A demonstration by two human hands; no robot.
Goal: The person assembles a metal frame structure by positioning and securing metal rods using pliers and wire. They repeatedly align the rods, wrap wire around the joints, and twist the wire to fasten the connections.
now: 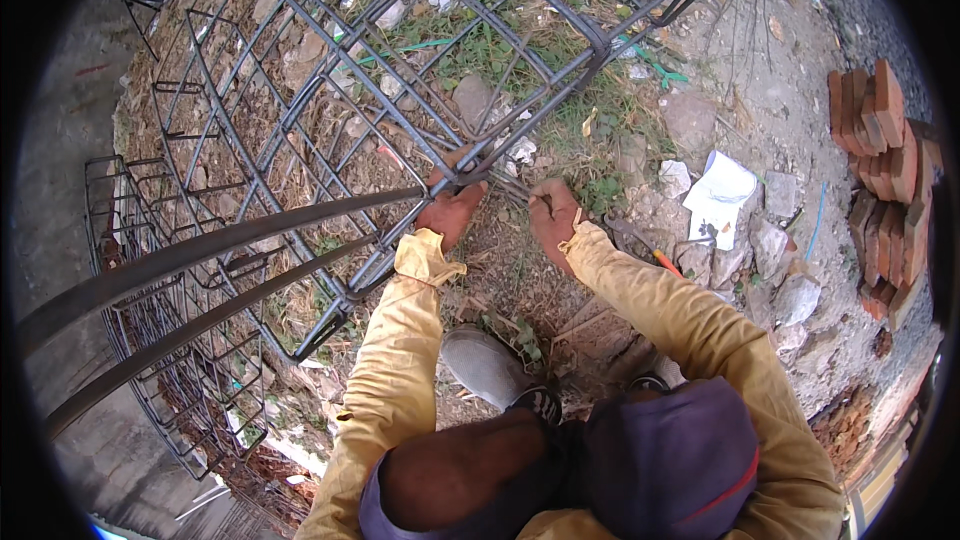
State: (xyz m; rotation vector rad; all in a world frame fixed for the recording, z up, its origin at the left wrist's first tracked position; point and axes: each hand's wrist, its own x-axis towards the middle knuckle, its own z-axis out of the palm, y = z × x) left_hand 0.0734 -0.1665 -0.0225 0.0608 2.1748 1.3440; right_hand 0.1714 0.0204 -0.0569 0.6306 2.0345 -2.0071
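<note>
A cage of dark steel rebar (345, 292) with several crossing bars slants across the left and upper middle. My left hand (452, 215) is closed round a bar at one of its joints, with the fingers partly hidden behind the steel. Just to the right, my right hand (553, 223) pinches the end of thin dark tie wire (512, 186), which runs over to that joint. Two long flat dark strips (225, 238) reach from the left edge to the cage near my left hand. A tool with an orange handle (665, 262) lies beside my right wrist, its head partly hidden.
Stacked red bricks (880, 180) stand at the far right. Crumpled white paper (722, 195) and broken stones (798, 298) lie right of my forearm. More bent rebar frames (150, 340) lean at the left, by grey pavement (70, 170). Weeds and rubble cover the ground under the cage.
</note>
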